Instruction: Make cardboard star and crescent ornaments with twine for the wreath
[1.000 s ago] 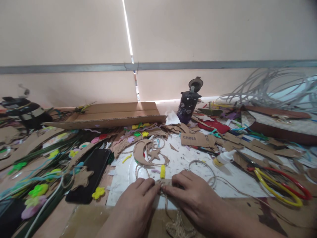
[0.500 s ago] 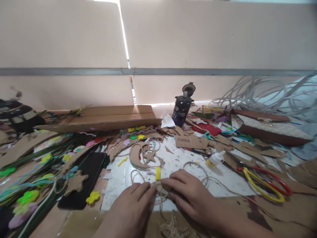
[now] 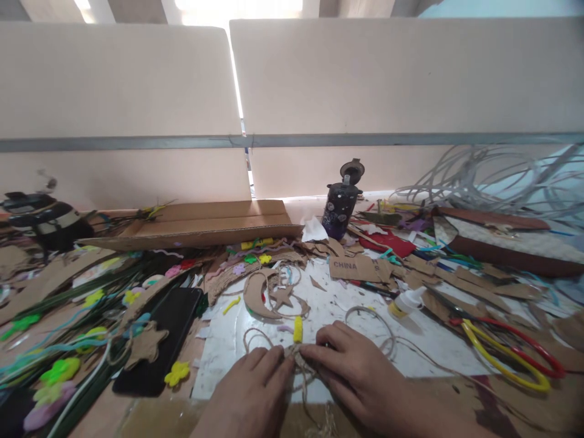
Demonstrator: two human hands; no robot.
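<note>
My left hand [image 3: 255, 386] and my right hand [image 3: 358, 371] meet over the white board [image 3: 219, 371], fingertips closed on opposite sides of a small twine-wrapped cardboard piece [image 3: 301, 360]. Fingers cover much of it, so its outline is unclear. Just beyond lies a yellow fuzzy strip [image 3: 298, 330]. Twine [image 3: 305, 398] hangs from the piece toward a frayed twine bundle [image 3: 326, 426] at the bottom edge. Farther back rest a cardboard crescent [image 3: 255, 298] and a cardboard star [image 3: 281, 296]. A grey ring [image 3: 390, 331] lies past my right hand.
On the right are a glue bottle [image 3: 406, 302] and scissors [image 3: 506, 353] with red and yellow handles. A dark bottle [image 3: 340, 210] stands behind, lid up. To the left lie a black phone [image 3: 159, 344], another cardboard star [image 3: 146, 345] and a yellow flower [image 3: 177, 373]. Cardboard scraps surround the board.
The view has tilted up slightly, and the scene sits a little lower and more to the right. My fingers have shifted slightly and cover more of the cardboard piece.
</note>
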